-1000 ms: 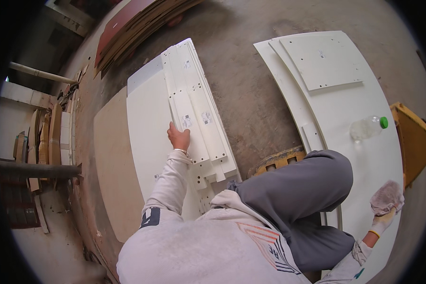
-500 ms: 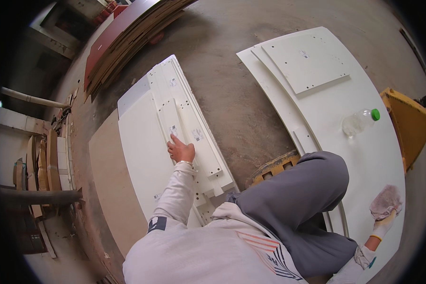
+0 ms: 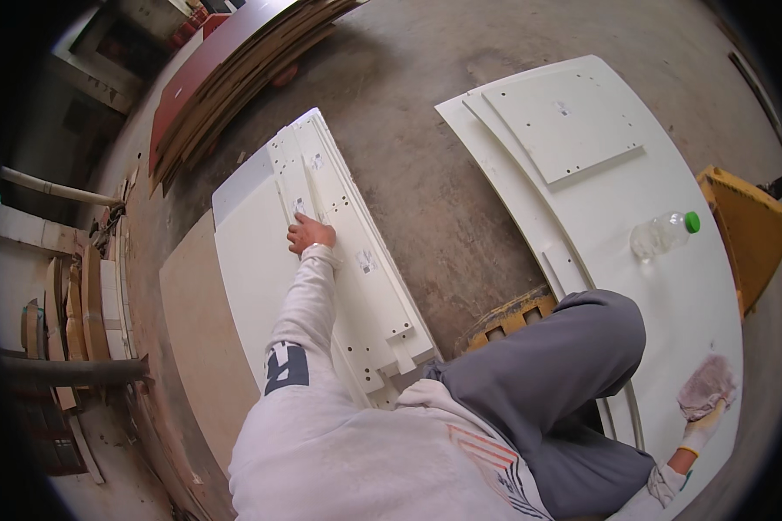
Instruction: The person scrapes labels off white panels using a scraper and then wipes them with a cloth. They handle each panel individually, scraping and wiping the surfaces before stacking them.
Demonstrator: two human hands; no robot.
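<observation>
My bare left hand [image 3: 311, 234] is curled over the near end of a narrow white board [image 3: 294, 184] with small holes and a label. That board lies lengthwise on a stack of white drilled panels [image 3: 375, 276] to the left. My right hand [image 3: 704, 425], in a pale work glove with a yellow cuff edge, grips a greyish-pink rag [image 3: 708, 387] against the large white panel [image 3: 613, 204] on the right. A smaller drilled white panel [image 3: 573, 122] rests on that panel's far part. A clear bottle with a green cap [image 3: 665, 236] lies on its side near the right edge.
Yellow metal equipment [image 3: 747, 230] stands beside the right panel, and another yellow piece [image 3: 513, 317] shows near my knee. Reddish-brown boards [image 3: 235, 78] are stacked at the far left. A brown sheet [image 3: 198, 321] lies left of the white stack. Leaning strips and pipes line the left wall.
My left hand has moved farther away and slightly left, and the narrow board has slid the same way along the stack. The right hand and rag have hardly moved.
</observation>
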